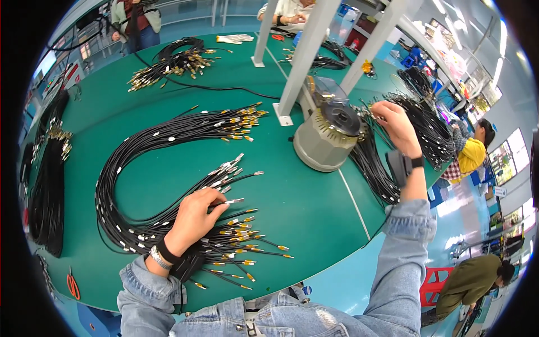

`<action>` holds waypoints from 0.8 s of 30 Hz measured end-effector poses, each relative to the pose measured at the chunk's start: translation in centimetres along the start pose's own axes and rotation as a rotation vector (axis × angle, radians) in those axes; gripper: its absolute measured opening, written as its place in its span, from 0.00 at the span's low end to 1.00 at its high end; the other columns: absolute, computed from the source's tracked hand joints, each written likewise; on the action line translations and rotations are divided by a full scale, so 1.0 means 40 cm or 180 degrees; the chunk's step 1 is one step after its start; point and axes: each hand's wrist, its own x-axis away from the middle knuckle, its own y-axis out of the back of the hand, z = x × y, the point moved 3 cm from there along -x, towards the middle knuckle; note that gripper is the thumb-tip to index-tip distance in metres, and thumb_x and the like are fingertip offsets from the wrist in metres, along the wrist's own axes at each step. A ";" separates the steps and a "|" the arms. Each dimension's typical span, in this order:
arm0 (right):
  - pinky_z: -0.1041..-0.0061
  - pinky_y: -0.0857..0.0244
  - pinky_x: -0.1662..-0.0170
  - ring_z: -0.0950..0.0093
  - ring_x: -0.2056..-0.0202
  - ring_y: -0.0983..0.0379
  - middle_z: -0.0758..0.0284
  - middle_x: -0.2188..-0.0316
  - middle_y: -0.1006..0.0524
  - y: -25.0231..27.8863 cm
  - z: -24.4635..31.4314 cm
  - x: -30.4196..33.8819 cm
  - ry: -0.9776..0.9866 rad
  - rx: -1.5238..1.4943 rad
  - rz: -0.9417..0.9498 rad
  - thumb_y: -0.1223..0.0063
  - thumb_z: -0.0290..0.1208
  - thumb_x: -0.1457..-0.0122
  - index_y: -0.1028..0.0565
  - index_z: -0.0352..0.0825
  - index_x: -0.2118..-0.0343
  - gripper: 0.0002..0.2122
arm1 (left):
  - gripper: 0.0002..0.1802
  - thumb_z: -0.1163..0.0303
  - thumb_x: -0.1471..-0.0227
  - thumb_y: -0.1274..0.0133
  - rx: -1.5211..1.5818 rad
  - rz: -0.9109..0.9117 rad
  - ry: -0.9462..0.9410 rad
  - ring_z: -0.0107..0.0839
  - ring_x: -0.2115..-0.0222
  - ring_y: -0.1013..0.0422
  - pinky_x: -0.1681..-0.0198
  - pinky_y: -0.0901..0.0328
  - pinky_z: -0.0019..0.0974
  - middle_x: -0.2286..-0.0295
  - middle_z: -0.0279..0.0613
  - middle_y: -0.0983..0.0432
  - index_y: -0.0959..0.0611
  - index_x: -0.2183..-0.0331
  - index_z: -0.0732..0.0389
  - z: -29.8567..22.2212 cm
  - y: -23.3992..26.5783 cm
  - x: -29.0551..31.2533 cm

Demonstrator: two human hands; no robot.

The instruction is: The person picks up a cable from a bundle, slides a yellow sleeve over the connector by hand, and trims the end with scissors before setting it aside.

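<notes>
My left hand (196, 216) is closed, thumb and forefinger pinching a black cable (234, 201) near its white-and-metal end. Under and around that hand lies a large U-shaped bundle of black cables (115, 163), with yellow-marked and white-marked ends spread toward the middle of the table. My right hand (396, 126) is raised to the right of a beige tabletop machine (320, 146) with a round dark top and brass-coloured pieces around its rim. Its fingers are pinched together beside the ends of another black cable bundle (373, 168); what is between the fingertips is too small to tell.
The green table (292, 224) carries more cable bundles at far left (48, 196), back (174, 62) and right (426, 129). Grey metal posts (297, 67) rise behind the machine. Orange-handled scissors (73, 285) lie at front left, white gloves (234, 39) at the back. Several people are nearby.
</notes>
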 end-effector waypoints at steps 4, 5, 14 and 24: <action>0.84 0.44 0.65 0.85 0.71 0.36 0.74 0.75 0.29 -0.125 0.043 0.124 0.0334 -0.1091 0.0254 0.50 0.29 0.45 0.27 0.34 0.71 0.04 | 0.07 0.74 0.58 0.42 0.0705 -0.0026 0.0370 0.35 0.78 0.32 0.77 0.39 0.32 0.77 0.41 0.27 0.22 0.74 0.64 -0.001 -0.005 0.007; 0.84 0.44 0.65 0.85 0.71 0.36 0.74 0.75 0.29 -0.174 0.051 0.165 0.0358 -0.1249 0.0265 0.50 0.28 0.45 0.27 0.34 0.71 0.04 | 0.07 0.73 0.58 0.42 0.0816 -0.0178 0.0300 0.34 0.79 0.31 0.78 0.38 0.32 0.77 0.40 0.28 0.22 0.73 0.63 -0.009 -0.001 0.011; 0.83 0.40 0.59 0.81 0.66 0.32 0.69 0.70 0.27 -0.568 0.063 0.439 -0.0318 -0.2297 0.0807 0.49 0.22 0.46 0.29 0.30 0.67 0.05 | 0.07 0.75 0.57 0.42 0.0747 -0.0223 -0.0173 0.28 0.82 0.35 0.80 0.41 0.30 0.81 0.37 0.32 0.19 0.70 0.61 -0.042 0.041 0.039; 0.81 0.37 0.56 0.79 0.63 0.31 0.66 0.68 0.27 -0.649 0.046 0.456 0.0034 -0.2378 0.0588 0.47 0.17 0.49 0.34 0.30 0.57 0.15 | 0.05 0.71 0.55 0.44 0.0669 -0.0301 -0.0283 0.35 0.80 0.33 0.78 0.38 0.34 0.80 0.40 0.30 0.20 0.74 0.61 0.026 0.066 0.101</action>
